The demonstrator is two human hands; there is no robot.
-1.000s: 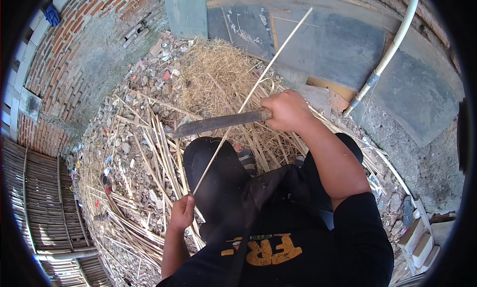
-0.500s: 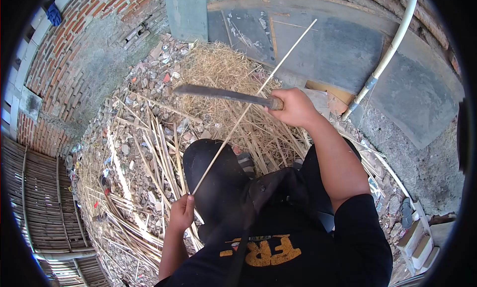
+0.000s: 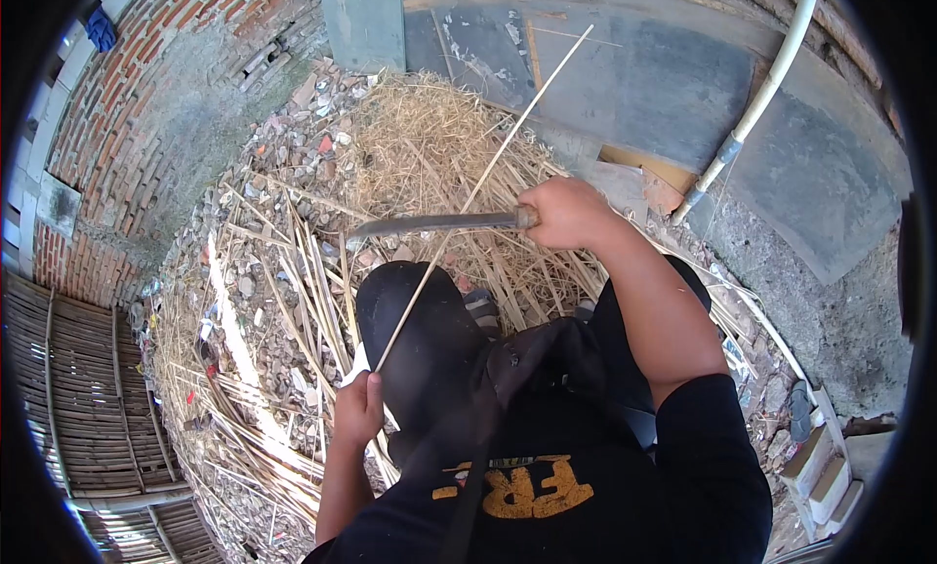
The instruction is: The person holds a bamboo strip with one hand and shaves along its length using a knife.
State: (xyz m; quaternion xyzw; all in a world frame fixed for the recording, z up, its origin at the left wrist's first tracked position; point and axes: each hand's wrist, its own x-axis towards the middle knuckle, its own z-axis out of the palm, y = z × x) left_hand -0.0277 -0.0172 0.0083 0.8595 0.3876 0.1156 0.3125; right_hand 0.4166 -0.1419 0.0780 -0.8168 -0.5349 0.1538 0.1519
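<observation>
A machete (image 3: 439, 223) with a dark blade and a short wooden handle is gripped in my right hand (image 3: 571, 213), its tip toward the left. My left hand (image 3: 358, 408) is closed on the lower end of a long thin bamboo strip (image 3: 508, 140), which slants up and away to the right over my knee. The blade crosses the strip around its middle; whether it touches cannot be told. My fingers hide the strip's near end and most of the handle.
Split bamboo strips (image 3: 312, 291) lie on the rubble to the left. A heap of dry shavings (image 3: 420, 135) spreads ahead. Grey boards (image 3: 673, 86) and a white pipe (image 3: 771, 96) stand at the right, a brick wall (image 3: 127, 115) and a bamboo screen (image 3: 88, 388) at the left.
My right hand has brought the machete down along the strip toward me. The strip's far end has shifted slightly left, while my left hand stays nearly in place.
</observation>
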